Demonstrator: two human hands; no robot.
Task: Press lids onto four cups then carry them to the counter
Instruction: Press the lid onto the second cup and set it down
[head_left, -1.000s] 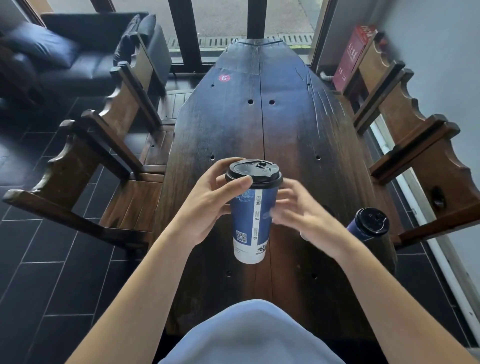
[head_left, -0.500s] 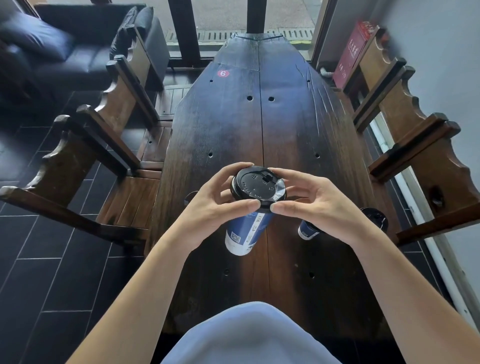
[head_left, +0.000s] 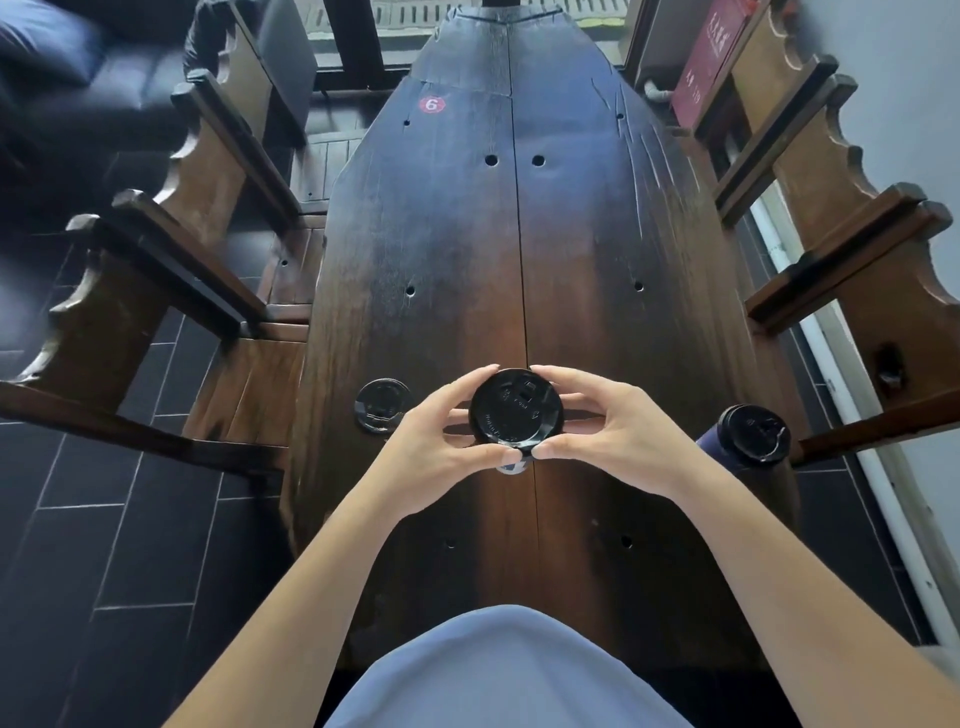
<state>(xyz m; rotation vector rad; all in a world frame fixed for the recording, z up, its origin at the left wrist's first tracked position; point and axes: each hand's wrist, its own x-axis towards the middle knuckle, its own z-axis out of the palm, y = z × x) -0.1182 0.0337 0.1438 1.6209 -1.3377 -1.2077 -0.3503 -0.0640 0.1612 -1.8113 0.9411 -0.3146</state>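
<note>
Nearest the camera, the person's two forearms reach out over the dark wooden table (head_left: 597, 322). The left hand (head_left: 441, 447) and the right hand (head_left: 618, 431) meet around one black lid (head_left: 515, 408) seated on a blue cup (head_left: 511, 466), of which only a sliver of wall shows below the lid — the view is almost straight down on it. The fingers of both hands are curled round the lid's rim, thumbs nearly touching at the near edge and fingertips on the far edge; the hold is closed on the lid itself, not on the cup's body. The judgement is that this lid is being pressed home; whether it is fully snapped on cannot be told.

To the right, near the table's edge, a second blue cup (head_left: 717, 447) stands with its own black lid (head_left: 754, 434) already on — that one appears finished. To the left, just beside the left hand, a loose lid (head_left: 383, 405) lies flat on the table, not yet on a cup.

Beyond these the tabletop carries only a red number sticker (head_left: 432, 104). Only two cups are visible; the remaining two, and the counter, are out of view. Carrying has evidently not begun.
</note>
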